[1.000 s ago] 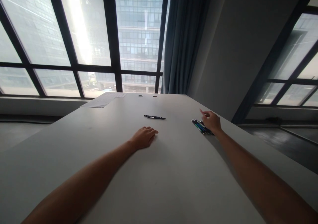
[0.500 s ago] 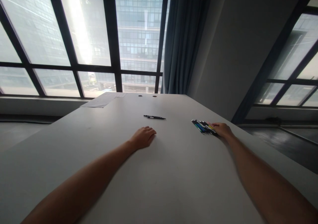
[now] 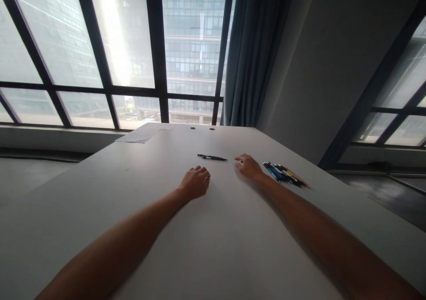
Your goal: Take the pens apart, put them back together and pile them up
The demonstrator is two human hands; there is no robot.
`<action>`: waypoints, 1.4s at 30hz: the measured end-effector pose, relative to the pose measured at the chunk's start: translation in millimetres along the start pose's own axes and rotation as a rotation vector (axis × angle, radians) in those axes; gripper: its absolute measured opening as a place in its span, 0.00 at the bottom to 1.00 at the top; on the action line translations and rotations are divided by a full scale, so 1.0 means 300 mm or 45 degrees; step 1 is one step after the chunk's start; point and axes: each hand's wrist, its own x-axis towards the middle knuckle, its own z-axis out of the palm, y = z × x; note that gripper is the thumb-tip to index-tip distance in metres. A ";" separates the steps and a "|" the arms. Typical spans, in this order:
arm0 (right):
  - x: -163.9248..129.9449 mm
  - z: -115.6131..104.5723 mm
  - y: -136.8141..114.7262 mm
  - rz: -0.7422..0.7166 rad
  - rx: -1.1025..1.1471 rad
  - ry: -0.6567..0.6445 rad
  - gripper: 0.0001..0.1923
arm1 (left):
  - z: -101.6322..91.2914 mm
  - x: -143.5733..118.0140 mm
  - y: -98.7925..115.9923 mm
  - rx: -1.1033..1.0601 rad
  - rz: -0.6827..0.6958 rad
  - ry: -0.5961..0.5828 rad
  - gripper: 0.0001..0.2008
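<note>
A dark pen with a pointed right end lies alone across the middle of the white table. My right hand is just to the right of its tip, fingers reaching left and apart, with nothing visible in them. Several pens and pencils in black, blue, green, yellow and orange lie side by side in a slanted group, to the right of my right hand and beyond its wrist. My left hand rests palm down on the table in front of the dark pen, fingers loosely bent and holding nothing visible.
White paper sheets lie at the table's far left corner. Two dark round cable holes sit near the far edge. Behind the table are large framed windows, a blue curtain and a dark wall.
My right hand has left the group of pens and pencils and moved left towards the lone dark pen. My left hand stays nearly in place, and the view has shifted slightly.
</note>
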 end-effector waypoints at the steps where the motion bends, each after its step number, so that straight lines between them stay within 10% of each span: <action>1: 0.020 0.031 -0.042 0.011 -0.032 -0.040 0.18 | -0.001 -0.001 0.000 0.011 -0.034 -0.002 0.09; 13: 0.112 0.112 -0.100 0.273 -0.123 -0.101 0.11 | 0.004 0.001 -0.006 -0.020 -0.179 -0.047 0.10; 28: -0.157 0.045 -0.285 0.114 0.677 0.074 0.10 | 0.013 -0.001 -0.012 -0.033 -0.083 0.031 0.10; 42: -0.176 0.018 -0.293 -0.221 0.621 -0.150 0.21 | -0.001 -0.004 -0.004 0.163 0.054 0.026 0.10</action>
